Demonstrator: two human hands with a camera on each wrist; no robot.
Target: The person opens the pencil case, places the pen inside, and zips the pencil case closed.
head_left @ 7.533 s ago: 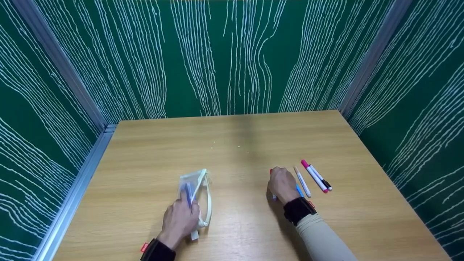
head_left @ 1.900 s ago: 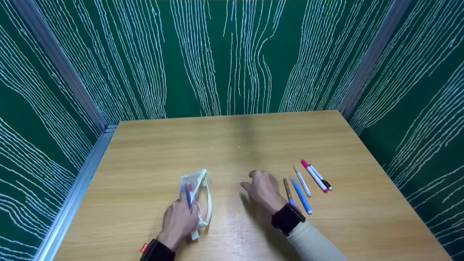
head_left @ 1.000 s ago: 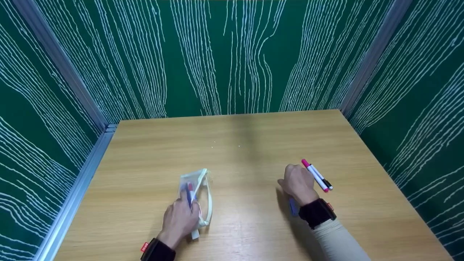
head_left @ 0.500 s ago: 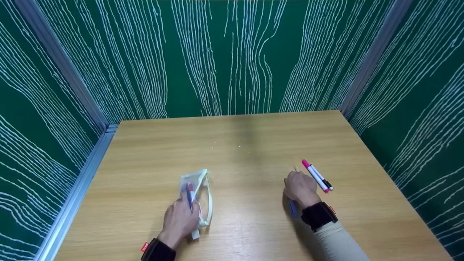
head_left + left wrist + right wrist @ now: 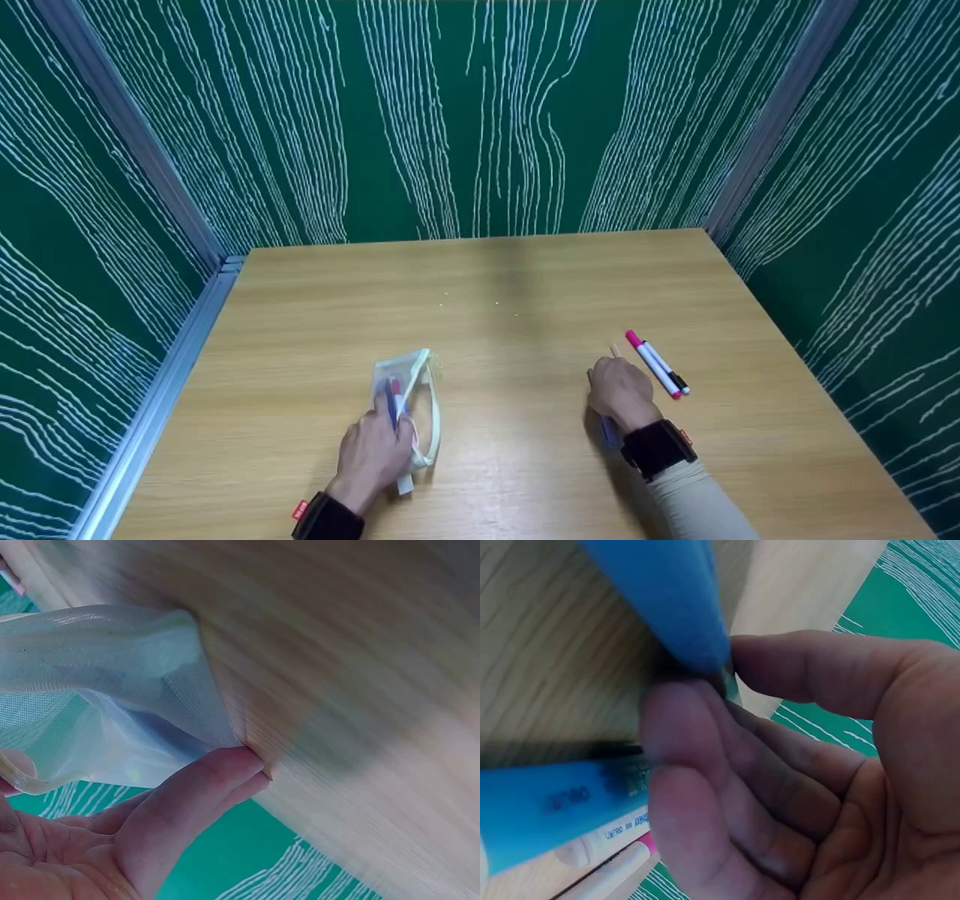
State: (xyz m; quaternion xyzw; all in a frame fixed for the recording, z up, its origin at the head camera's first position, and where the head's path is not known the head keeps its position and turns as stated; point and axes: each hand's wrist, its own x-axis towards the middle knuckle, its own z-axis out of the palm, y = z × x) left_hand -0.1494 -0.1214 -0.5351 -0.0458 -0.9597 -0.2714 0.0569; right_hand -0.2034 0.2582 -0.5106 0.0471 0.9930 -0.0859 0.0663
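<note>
A translucent mesh pencil pouch (image 5: 394,369) with a pale zip rim lies gaping on the table. My left hand (image 5: 373,450) grips its near side, and the left wrist view shows the mesh (image 5: 112,652) against the fingers. Through the mesh, a red-ended marker (image 5: 395,388) and a blue-purple one show. At the right, my right hand (image 5: 621,388) pinches a brown-and-blue marker (image 5: 609,432) between thumb and fingers; its blue end (image 5: 671,600) fills the top of the right wrist view. Beside the fingertips lies another blue marker (image 5: 562,802), hidden from the head view.
A pink-capped white marker (image 5: 654,365) and a black-capped one (image 5: 667,367) lie side by side right of my right hand. A tan-tipped marker (image 5: 616,350) pokes out beyond the knuckles. Green white-streaked walls (image 5: 300,127) enclose the wooden table (image 5: 480,285).
A red-ended marker now shows in the pouch. My right hand has moved from near the pouch rightward onto the brown-and-blue marker. My left hand has stayed on the pouch.
</note>
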